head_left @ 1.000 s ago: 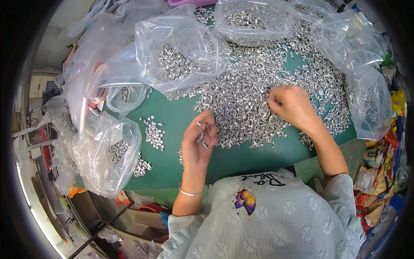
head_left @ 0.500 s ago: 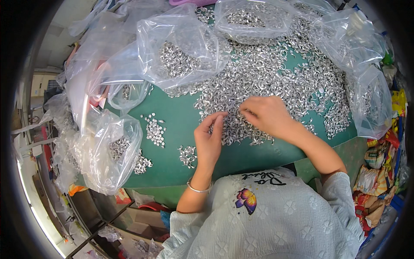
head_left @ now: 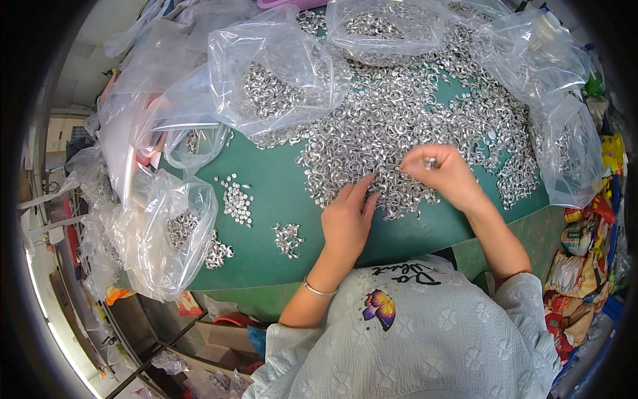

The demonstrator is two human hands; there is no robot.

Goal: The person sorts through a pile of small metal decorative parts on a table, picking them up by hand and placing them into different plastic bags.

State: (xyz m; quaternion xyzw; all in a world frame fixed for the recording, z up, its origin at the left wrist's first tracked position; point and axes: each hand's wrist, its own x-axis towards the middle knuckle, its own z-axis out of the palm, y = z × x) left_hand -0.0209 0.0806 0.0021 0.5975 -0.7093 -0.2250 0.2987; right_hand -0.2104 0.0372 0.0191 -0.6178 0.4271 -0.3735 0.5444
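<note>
A broad pile of small curved silver metal pieces (head_left: 372, 133), some like open rings or hooks, covers much of the green tabletop (head_left: 266, 179). My left hand (head_left: 347, 219) rests at the pile's near edge, fingers apart and fingertips touching pieces; nothing shows in its grasp. Over the pile to the right, my right hand (head_left: 442, 178) is curled closed. Small silver metal pieces (head_left: 430, 162) show between its fingers and palm. Left of my hands lie a small heap of curved pieces (head_left: 288, 239) and a cluster of small, rounder silver bits (head_left: 237, 203).
Clear plastic bags of silver pieces stand around the pile: one at back left (head_left: 272, 86), another at the back (head_left: 385, 30). A further bag (head_left: 568, 153) hangs near the right edge, and one (head_left: 179, 233) lies at left. Colourful packets (head_left: 581, 239) sit right of the table.
My right hand has moved right, with silver pieces now visible in its curl. My left hand has shifted right and nearer me, its fingers spreading from a near pinch.
</note>
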